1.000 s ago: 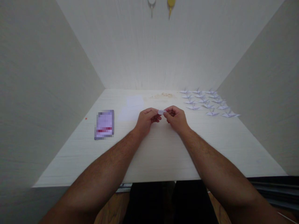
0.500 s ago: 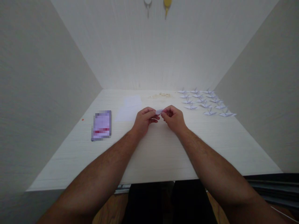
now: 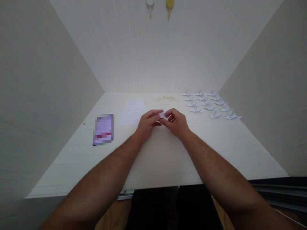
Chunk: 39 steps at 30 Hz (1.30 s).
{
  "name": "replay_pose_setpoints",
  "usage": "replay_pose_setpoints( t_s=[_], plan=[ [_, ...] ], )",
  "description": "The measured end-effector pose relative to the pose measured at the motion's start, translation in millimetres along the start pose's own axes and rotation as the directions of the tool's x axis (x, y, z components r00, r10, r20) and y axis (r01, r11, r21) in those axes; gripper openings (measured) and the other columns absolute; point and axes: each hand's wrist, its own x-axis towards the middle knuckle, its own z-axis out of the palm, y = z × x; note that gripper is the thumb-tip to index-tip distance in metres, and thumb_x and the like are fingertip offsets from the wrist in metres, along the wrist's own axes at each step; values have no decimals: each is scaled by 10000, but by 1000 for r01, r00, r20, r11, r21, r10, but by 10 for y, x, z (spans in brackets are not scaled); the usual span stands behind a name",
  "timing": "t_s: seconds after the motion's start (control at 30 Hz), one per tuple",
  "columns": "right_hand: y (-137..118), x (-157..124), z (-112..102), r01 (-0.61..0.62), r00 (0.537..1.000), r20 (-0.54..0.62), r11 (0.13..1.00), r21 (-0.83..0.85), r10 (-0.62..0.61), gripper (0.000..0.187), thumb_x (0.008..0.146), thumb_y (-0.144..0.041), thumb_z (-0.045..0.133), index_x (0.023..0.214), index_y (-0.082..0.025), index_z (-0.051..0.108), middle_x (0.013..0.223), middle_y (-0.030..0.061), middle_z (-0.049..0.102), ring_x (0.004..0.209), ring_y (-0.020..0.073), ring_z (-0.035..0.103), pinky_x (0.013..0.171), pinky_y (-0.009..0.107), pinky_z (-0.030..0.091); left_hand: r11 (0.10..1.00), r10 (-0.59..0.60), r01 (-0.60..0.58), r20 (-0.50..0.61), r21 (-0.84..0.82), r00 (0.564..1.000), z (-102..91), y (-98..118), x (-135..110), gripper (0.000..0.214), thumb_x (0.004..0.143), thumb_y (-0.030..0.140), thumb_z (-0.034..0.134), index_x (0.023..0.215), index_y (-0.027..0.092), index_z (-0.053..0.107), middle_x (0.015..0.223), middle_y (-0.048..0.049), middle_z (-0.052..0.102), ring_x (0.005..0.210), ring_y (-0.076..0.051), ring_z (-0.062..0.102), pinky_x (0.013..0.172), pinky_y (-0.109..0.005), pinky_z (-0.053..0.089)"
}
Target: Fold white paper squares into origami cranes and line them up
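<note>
My left hand and my right hand meet over the middle of the pale table. Together their fingertips pinch a small folded piece of white paper, held just above the tabletop. Both hands are closed on it, fingers curled. Much of the paper is hidden between the fingers.
Several small folded paper cranes lie in rows at the back right. Blank paper sheets lie left of my hands. A blurred card or booklet lies farther left. Walls close in the table on three sides. Two small objects hang on the back wall.
My hands have drawn closer together, and less of the paper shows between the fingertips than before. The view has shifted slightly.
</note>
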Motion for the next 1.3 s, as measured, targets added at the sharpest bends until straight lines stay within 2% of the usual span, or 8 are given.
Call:
replay_pose_setpoints(
  t_s=[0.3, 0.5, 0.63, 0.87, 1.03, 1.3],
  plan=[
    [12, -24, 14, -26, 998, 66, 998, 56, 23, 314, 709, -441, 784, 816, -215, 594, 714, -14, 638, 582, 111, 543, 583, 270, 436, 999, 4, -6, -39, -44, 999, 30, 2, 2, 282, 632, 214, 757, 908, 163, 781, 784, -44, 710, 699, -132, 600, 676, -288, 480],
    [12, -19, 18, -62, 995, 76, 995, 74, 57, 331, 695, -465, 787, 807, -220, 595, 663, -26, 617, 577, 116, 547, 570, 265, 426, 996, 80, -77, -78, 43, 994, 14, -19, 13, 328, 616, 156, 751, 942, 185, 774, 766, -11, 679, 688, -108, 587, 655, -258, 474],
    [23, -20, 28, -86, 992, 103, 986, 140, 72, 324, 725, -481, 755, 806, -213, 591, 666, -20, 630, 571, 114, 560, 549, 253, 420, 987, 147, -140, -89, 82, 985, -12, -55, 35, 308, 610, 130, 741, 912, 184, 761, 771, 2, 668, 704, -104, 600, 665, -249, 490],
    [60, -30, 35, -141, 980, 176, 955, 260, 97, 315, 793, -508, 676, 820, -205, 595, 625, -1, 654, 531, 126, 575, 509, 254, 424, 981, 167, -159, -70, 112, 983, -6, -74, 42, 244, 618, 123, 697, 858, 167, 703, 707, 19, 652, 616, -86, 574, 614, -239, 474],
    [-7, -23, -2, -200, 970, 197, 925, 324, 141, 241, 802, -427, 648, 772, -192, 602, 608, 1, 651, 513, 118, 570, 508, 254, 445, 974, 186, -175, -65, 147, 981, 14, -57, 28, 180, 622, 117, 673, 793, 165, 645, 671, 31, 635, 577, -79, 561, 574, -226, 448],
    [3, 22, 9, -303, 952, 189, 839, 452, 242, 91, 711, -284, 621, 707, -194, 612, 555, -19, 625, 512, 128, 593, 490, 245, 455, 959, 200, -190, -25, 208, 980, 11, -41, 14, 116, 645, 116, 650, 749, 165, 640, 660, 24, 638, 588, -89, 576, 589, -234, 453]
  ],
)
